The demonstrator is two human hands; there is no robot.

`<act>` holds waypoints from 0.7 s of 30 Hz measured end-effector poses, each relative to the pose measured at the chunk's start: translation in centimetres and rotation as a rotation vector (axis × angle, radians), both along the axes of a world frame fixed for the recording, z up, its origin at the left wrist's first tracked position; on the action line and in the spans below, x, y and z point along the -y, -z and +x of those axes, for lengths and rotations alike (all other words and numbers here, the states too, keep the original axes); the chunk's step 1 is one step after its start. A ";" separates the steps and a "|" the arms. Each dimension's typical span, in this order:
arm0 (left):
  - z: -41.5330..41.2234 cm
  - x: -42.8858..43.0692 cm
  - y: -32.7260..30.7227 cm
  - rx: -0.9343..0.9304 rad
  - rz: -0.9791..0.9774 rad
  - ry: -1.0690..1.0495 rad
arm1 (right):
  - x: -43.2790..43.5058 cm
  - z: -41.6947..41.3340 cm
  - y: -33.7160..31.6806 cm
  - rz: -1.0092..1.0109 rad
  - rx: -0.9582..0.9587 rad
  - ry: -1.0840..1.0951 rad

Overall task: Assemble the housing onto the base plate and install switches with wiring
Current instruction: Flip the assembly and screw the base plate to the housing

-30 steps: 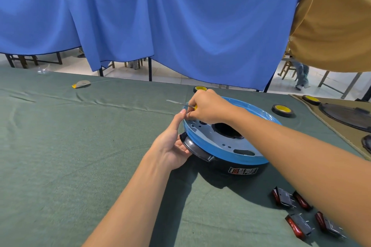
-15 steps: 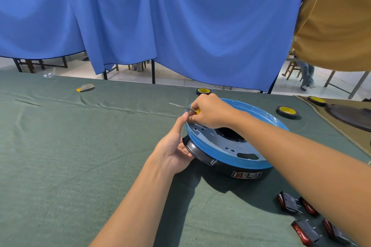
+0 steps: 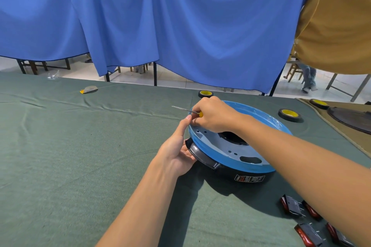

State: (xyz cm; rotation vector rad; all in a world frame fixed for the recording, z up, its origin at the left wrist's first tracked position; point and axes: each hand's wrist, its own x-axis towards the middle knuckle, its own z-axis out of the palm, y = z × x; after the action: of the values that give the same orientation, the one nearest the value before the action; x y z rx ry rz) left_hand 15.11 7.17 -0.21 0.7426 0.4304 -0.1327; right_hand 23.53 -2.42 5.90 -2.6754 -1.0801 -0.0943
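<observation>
Blue curtains [image 3: 180, 26] hang behind a green-clothed tabletop [image 3: 60, 146], a tan curtain [image 3: 337, 26] at right; pale tiled floor [image 3: 180, 83] and furniture legs [image 3: 154, 73] show beneath.

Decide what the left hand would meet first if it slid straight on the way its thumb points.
The right hand: its fingers, gripping the screwdriver, sit just beyond the left hand's thumb tip, above the blue housing rim. Depth is unclear, so they may be touching.
</observation>
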 end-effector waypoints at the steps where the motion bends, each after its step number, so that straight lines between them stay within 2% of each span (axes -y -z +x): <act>1: 0.0 0.0 0.0 -0.001 -0.001 -0.001 | 0.0 0.0 0.0 0.006 -0.016 -0.011; 10: 0.0 0.2 0.1 0.025 -0.016 -0.008 | -0.1 -1.0 0.0 -0.060 0.072 0.000; 18: 0.0 0.2 0.0 0.032 0.003 -0.014 | -1.6 -2.5 1.2 0.129 0.036 0.305; 21: -0.2 0.3 -0.1 0.020 0.021 -0.009 | -1.8 -2.8 0.5 0.082 0.001 0.321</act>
State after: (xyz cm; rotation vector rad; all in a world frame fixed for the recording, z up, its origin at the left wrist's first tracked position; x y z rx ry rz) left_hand 14.94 6.90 -0.14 0.7623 0.4167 -0.1127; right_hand 20.78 -0.67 5.41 -2.7491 -0.6233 -0.1948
